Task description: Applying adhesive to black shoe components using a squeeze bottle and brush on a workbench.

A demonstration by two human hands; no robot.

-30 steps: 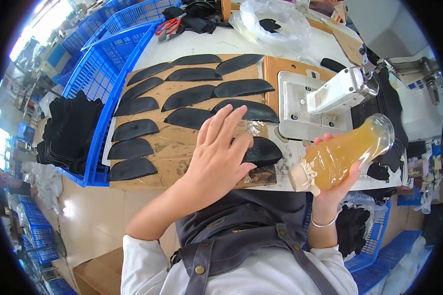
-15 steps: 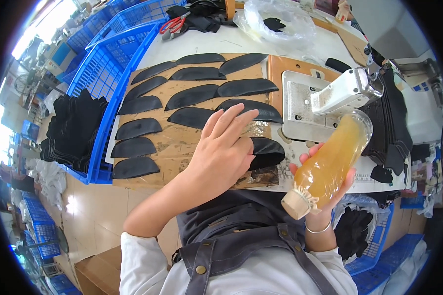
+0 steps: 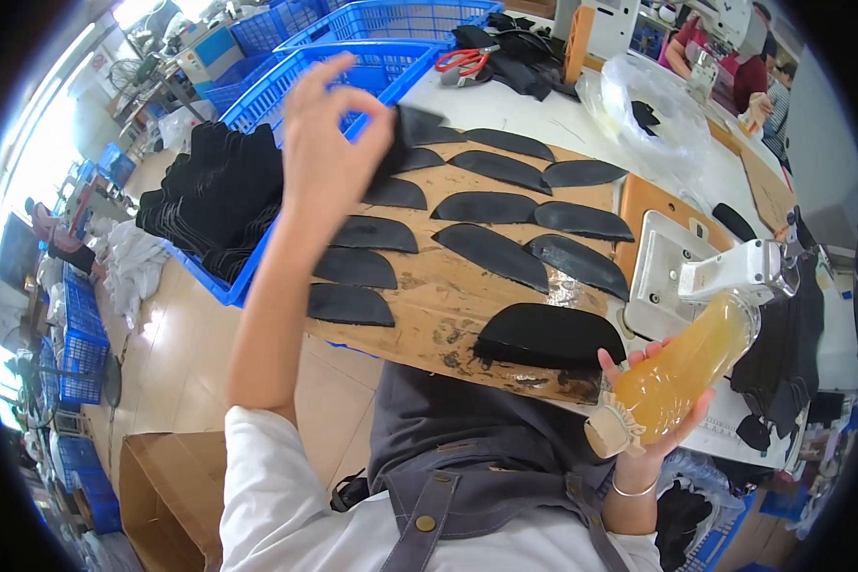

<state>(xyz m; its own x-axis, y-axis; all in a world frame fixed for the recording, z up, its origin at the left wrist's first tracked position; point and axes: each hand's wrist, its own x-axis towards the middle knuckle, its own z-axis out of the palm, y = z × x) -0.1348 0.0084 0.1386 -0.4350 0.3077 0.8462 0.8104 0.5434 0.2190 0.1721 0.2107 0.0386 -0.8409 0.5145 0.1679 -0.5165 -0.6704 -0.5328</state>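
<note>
My left hand (image 3: 329, 153) is raised over the left edge of the cardboard board (image 3: 429, 315), blurred by motion. Its thumb and forefinger pinch a black half-moon piece (image 3: 402, 143), also smeared. My right hand (image 3: 672, 419) grips a clear bottle of cloudy amber liquid (image 3: 682, 367) at the board's right. The bottle tilts, its wrapped pale neck (image 3: 612, 429) low and toward me. Rows of black half-moon pieces (image 3: 486, 207) lie on the board, and a thicker-looking one (image 3: 548, 336) lies close to the bottle neck.
A blue crate (image 3: 257, 105) stands left of the board beside a black fabric stack (image 3: 214, 195). To the right is a white sewing machine arm (image 3: 734, 272) with dark fabric (image 3: 782, 353). Red-handled scissors (image 3: 465, 60) and a clear plastic bag (image 3: 643, 105) lie farther back.
My left hand has gone from above the near right piece to the far left, carrying a black piece. The view has shifted; my right hand keeps hold of the bottle.
</note>
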